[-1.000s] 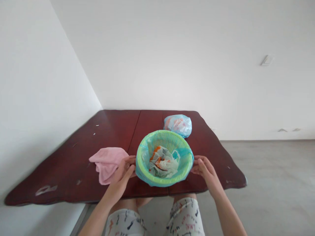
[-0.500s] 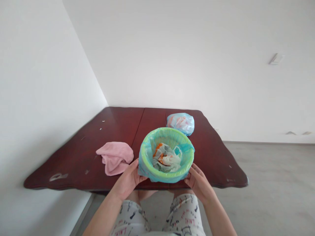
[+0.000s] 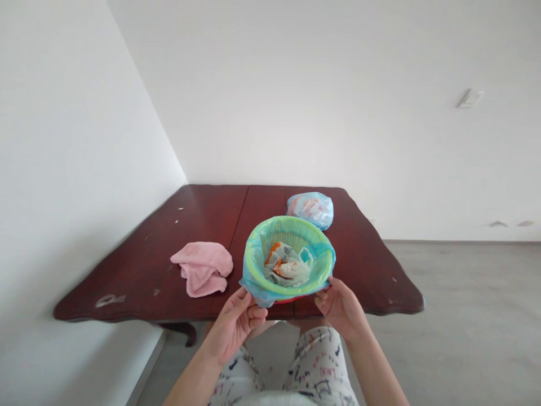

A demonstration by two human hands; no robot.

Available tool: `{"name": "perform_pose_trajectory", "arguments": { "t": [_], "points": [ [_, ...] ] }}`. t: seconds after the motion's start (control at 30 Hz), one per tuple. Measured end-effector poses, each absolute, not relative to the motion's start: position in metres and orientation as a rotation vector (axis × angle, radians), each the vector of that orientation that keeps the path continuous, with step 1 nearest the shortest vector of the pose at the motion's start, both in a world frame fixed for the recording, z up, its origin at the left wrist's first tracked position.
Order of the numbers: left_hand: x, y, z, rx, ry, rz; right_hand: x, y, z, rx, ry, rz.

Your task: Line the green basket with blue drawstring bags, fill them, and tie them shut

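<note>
Both my hands hold a round green plastic basket (image 3: 288,235) up near the table's front edge, tilted toward me. My left hand (image 3: 234,321) grips its lower left rim, over a blue plastic liner (image 3: 253,287) that lines the basket and folds over the rim. My right hand (image 3: 340,307) supports the lower right rim from below. Inside lies a crumpled white plastic bag with orange marks (image 3: 287,268). A thin strip of red (image 3: 291,300) shows under the basket's near edge; I cannot tell what it is.
A folded pink towel (image 3: 203,269) lies on the dark red wooden table (image 3: 127,276) to the left. A tied blue-white plastic bag (image 3: 311,210) sits near the far edge. A white wall runs along the table's left side, and a grey floor lies to the right.
The basket has risen and tilted toward me, and my hands have shifted nearer the front edge. A red strip now shows beneath it. The towel and bag stay in place.
</note>
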State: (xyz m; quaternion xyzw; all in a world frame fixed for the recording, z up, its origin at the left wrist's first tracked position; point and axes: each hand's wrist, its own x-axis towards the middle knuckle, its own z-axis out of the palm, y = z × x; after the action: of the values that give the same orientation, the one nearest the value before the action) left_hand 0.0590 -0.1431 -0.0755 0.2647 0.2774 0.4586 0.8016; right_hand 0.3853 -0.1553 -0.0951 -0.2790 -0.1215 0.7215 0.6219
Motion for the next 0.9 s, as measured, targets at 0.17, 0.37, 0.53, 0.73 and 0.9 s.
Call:
{"name": "perform_pose_trajectory", "arguments": {
  "t": [0.17,0.37,0.53,0.73,0.9],
  "points": [
    [0.062,-0.150,-0.065,0.602,0.636,1.030,0.397,-0.148,-0.085,-0.606,-0.314,1.670],
    [0.090,-0.159,-0.070,0.982,0.703,0.785,0.400,-0.145,-0.093,-0.765,-0.483,1.593],
    [0.114,-0.154,-0.078,1.090,0.715,0.555,0.391,-0.146,-0.083,-0.785,-0.505,1.553],
    [0.142,-0.162,-0.085,0.711,0.586,0.594,0.384,-0.151,-0.076,-0.822,-0.511,1.587],
    [0.154,-0.173,-0.103,0.506,0.554,0.836,0.392,-0.150,-0.087,-0.707,-0.381,1.660]
  ]
}}
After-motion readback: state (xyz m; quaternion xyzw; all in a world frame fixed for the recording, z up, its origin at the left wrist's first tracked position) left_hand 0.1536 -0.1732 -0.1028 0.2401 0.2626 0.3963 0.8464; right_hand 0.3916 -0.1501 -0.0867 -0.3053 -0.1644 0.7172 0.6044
